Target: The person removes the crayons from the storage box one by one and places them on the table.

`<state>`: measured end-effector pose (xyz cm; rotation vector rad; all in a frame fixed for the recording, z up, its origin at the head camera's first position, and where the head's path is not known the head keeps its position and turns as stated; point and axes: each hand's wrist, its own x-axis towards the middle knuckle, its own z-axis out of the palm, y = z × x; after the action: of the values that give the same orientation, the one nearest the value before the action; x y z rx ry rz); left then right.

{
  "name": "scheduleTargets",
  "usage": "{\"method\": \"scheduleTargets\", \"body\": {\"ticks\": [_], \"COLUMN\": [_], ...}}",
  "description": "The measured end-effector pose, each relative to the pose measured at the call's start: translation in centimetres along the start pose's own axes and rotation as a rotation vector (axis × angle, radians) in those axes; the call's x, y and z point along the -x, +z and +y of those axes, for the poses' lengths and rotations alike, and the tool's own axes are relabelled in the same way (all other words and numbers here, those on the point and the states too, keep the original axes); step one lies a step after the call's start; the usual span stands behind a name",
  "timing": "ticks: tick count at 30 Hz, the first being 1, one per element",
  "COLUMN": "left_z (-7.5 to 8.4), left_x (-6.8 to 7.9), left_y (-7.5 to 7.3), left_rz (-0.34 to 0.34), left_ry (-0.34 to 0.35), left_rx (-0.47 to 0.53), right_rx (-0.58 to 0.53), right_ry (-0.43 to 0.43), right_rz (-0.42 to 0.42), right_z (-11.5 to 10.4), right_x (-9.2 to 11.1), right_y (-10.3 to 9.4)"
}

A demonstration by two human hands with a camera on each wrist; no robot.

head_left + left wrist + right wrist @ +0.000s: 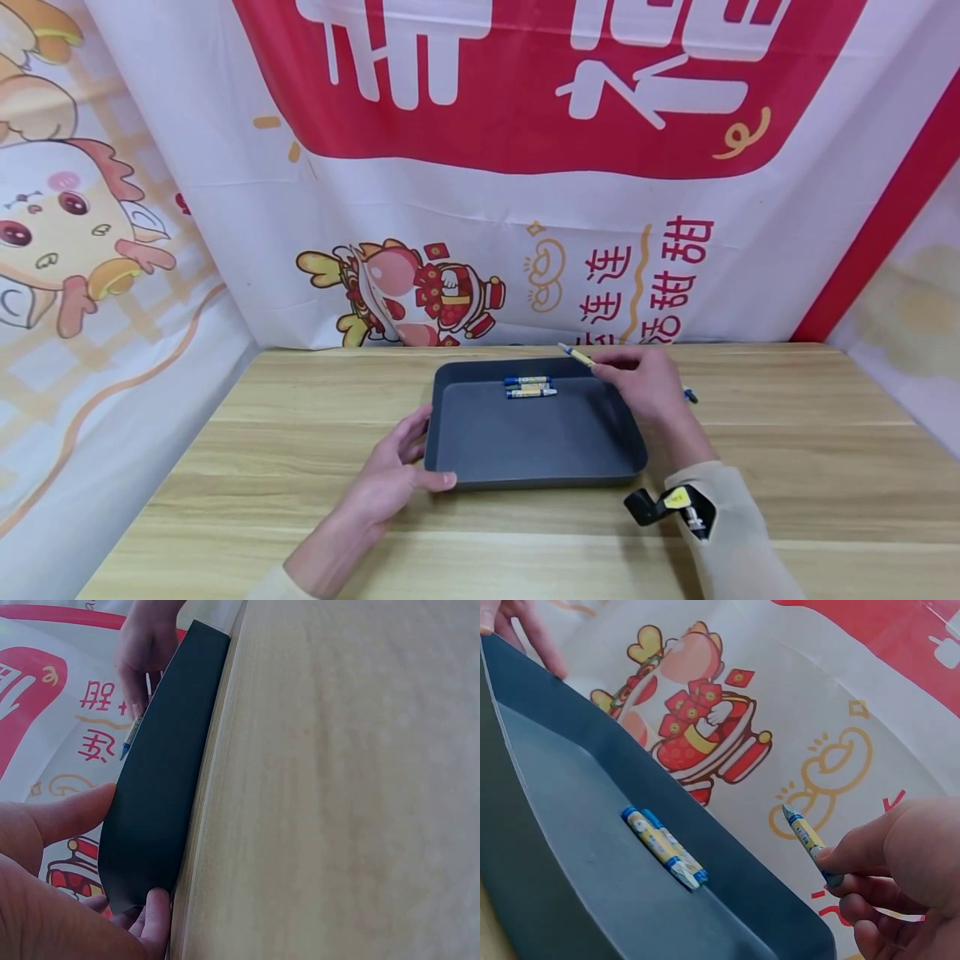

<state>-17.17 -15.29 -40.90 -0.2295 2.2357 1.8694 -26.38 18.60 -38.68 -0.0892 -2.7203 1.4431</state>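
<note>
A dark grey tray lies on the wooden table. My left hand grips its left side near the front corner, the thumb at the front and the fingers along the left wall. Over the tray's back right edge, my right hand pinches a crayon with a yellow paper wrapper and blue bands between thumb and fingers. The crayon's tip points up and to the left. Several similar crayons lie side by side inside the tray, close to its back wall.
Partly hidden behind my right wrist, a dark-ended crayon lies on the table to the tray's right. A printed cloth hangs along the table's back edge. Another patterned cloth hangs on the left.
</note>
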Motion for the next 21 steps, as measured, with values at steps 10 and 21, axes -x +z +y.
{"method": "scheduleTargets", "body": {"ticks": [10,21], "left_z": [0.1,0.0], "left_x": [0.2,0.0], "left_y": [0.0,0.0], "left_rz": [-0.001,0.004], "left_ry": [0.003,-0.004], "left_rx": [0.009,0.011], "right_rx": [0.0,-0.02], "right_ry": [0.037,0.081], "right_rz": [0.022,0.082], "right_z": [1.1,2.3], "right_x": [-0.6,-0.8], "right_y": [-1.5,-3.1]}}
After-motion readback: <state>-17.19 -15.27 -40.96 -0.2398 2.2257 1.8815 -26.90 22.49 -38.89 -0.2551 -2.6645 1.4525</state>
